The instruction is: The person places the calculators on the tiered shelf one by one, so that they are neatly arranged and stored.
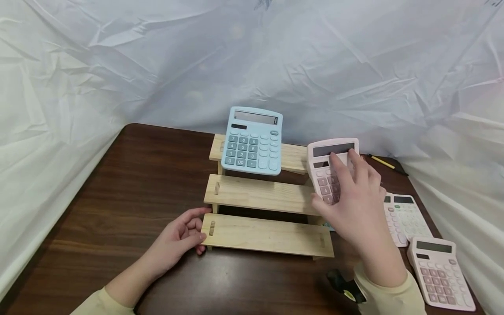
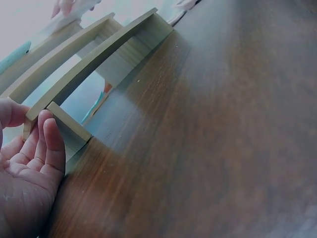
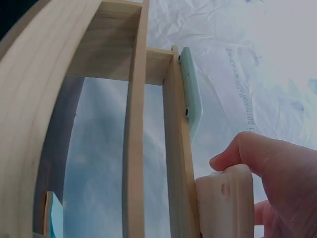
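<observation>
A three-step wooden display rack [image 1: 267,236] stands on the dark table. My left hand [image 1: 177,238] pinches the left end of its lowest shelf, thumb over the edge and fingers beneath, as the left wrist view also shows. A light blue calculator [image 1: 252,140] lies at the left of the top shelf, its display showing 0. My right hand [image 1: 358,197] grips a pink calculator [image 1: 324,175] at the right end of that shelf, fingertips over its screen and upper keys. In the right wrist view the pink calculator [image 3: 225,198] is seen edge-on, right at the top shelf.
On the right lie another pink calculator [image 1: 441,275] and a white calculator [image 1: 411,218] overlapping a further one. A yellow pencil-like stick [image 1: 382,162] rests near the back right edge. Something light blue [image 1: 328,226] peeks out by the rack's right side. White sheeting [image 1: 157,65] hangs around the table.
</observation>
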The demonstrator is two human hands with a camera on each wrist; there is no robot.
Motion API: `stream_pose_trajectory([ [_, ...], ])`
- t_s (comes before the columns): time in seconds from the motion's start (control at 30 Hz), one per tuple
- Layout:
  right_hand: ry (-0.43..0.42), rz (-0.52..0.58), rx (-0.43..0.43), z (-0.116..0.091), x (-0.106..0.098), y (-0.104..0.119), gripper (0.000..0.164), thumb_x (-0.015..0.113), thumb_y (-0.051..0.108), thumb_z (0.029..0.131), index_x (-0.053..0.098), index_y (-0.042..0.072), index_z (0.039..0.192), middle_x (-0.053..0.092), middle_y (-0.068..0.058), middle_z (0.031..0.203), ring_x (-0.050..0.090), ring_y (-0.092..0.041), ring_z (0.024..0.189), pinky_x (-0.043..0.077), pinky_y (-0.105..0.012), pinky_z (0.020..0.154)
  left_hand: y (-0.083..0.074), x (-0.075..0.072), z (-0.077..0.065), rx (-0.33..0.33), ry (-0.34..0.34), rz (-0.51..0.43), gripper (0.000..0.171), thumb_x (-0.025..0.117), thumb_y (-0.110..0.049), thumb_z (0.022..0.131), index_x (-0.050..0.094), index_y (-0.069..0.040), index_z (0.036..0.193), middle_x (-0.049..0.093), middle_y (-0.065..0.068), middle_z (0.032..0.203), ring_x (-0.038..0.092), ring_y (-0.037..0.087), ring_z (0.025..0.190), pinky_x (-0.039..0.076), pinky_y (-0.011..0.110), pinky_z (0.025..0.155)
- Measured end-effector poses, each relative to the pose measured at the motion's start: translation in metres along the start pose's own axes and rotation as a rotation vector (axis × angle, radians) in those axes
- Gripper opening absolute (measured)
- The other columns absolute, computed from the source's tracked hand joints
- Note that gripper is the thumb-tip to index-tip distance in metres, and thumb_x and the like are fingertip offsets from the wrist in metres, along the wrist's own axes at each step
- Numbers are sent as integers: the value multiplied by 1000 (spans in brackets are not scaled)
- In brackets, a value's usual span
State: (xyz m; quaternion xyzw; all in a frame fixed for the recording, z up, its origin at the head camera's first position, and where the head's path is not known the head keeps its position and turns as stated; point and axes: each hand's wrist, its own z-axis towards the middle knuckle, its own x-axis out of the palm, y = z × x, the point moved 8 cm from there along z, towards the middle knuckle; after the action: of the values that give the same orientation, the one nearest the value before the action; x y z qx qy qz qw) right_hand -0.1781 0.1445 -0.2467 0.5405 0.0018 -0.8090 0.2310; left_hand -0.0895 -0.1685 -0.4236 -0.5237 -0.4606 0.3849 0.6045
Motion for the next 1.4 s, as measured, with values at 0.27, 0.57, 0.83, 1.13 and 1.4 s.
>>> stream_pose_trajectory([
  [0.27,-3,1,-32,3,2,7,79,76,38,71,49,18,142,30,-16,152,25,-47,133,27,-70,83,1,-2,-2,-16,-15,9,55,59,3,93,36,-2,143,51,22,91,61,23,70,58,39,61],
  [0.57,-12,43,-30,8,8,11,73,77,43,75,52,18,139,33,-13,149,23,-42,134,22,-74,89,0,-2,-2,-3,4,17,56,58,3,93,34,-1,143,51,23,91,62,25,69,58,39,60],
  [0.83,16,25,-62,16,15,22,82,74,61,75,52,18,140,32,-13,152,25,-39,136,22,-73,93,1,1,0,7,22,7,54,58,3,94,35,-1,143,51,23,92,63,26,69,58,39,60],
  [1.13,31,80,-220,18,17,30,85,80,54,72,48,19,143,20,-7,159,16,-41,140,14,-66,107,0,0,0,1,3,18,54,59,1,94,36,-3,143,50,22,91,62,26,69,58,40,61],
  [1.4,162,134,-444,11,7,31,85,85,35,70,48,15,144,30,-11,154,18,-39,141,16,-58,112,-1,0,-1,-14,-10,26,54,59,0,94,36,-5,143,50,23,92,62,26,69,58,40,61],
])
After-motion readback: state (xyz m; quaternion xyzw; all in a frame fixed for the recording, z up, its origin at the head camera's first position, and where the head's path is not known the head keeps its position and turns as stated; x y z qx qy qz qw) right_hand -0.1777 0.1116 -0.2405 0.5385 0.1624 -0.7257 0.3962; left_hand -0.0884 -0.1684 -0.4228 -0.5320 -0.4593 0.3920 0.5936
